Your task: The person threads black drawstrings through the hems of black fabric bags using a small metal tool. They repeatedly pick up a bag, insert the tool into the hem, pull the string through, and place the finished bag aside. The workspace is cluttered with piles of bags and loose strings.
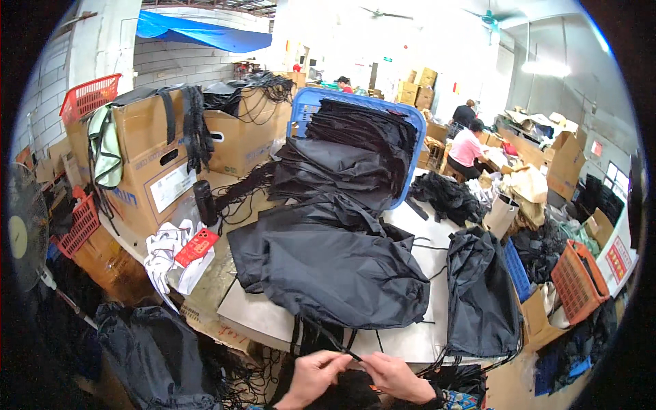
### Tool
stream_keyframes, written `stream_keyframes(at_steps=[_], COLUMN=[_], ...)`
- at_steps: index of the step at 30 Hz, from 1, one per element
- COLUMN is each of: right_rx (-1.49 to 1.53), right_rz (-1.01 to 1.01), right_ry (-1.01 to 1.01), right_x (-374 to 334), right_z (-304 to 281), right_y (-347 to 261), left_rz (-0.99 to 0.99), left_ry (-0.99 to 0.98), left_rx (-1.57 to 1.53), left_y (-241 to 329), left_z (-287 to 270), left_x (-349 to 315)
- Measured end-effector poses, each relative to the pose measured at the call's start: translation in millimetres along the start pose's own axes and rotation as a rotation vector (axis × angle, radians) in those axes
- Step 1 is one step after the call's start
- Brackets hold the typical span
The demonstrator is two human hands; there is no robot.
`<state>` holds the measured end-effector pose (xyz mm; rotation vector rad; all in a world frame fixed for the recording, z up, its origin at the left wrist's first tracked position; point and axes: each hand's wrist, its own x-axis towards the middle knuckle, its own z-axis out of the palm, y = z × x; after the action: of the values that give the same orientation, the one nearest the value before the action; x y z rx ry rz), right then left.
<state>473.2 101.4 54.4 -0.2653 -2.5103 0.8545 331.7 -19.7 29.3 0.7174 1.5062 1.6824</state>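
Near the table's front edge, my left hand (313, 377) and my right hand (398, 377) are close together, fingertips pinched. Between them runs a black cord (333, 339), which both hands grip; it hangs from the front of a black drawstring bag (335, 266). That bag is spread flat on top of other black bags, just beyond my hands. Further back, a stack of folded black bags (342, 167) leans in a blue plastic basket (419, 147). Right of the spread bag lies another black drawstring bag (480, 294), its cords dangling over the edge.
At left stand large cardboard boxes (147, 181) hung with black straps. White fabric strips (164, 253) lie beside a red phone-shaped thing (197, 247). An orange basket (579, 277) stands at right, and a fan (24, 232) at far left. A person in pink (467, 145) sits behind.
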Motion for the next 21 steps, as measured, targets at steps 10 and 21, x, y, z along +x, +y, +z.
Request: stream_keyframes(at_steps=[10,21], right_rx=[-0.083,0.3], right_rz=[0.166,0.548], right_ry=[-0.036,0.012], right_x=[-23,-24], right_z=[-5,0], right_y=[-1,2], left_rz=[0.221,0.518], left_ry=[0.278,-0.036], left_rx=[-0.071,0.316], left_y=[10,-21], left_z=[-37,17], left_x=[47,27])
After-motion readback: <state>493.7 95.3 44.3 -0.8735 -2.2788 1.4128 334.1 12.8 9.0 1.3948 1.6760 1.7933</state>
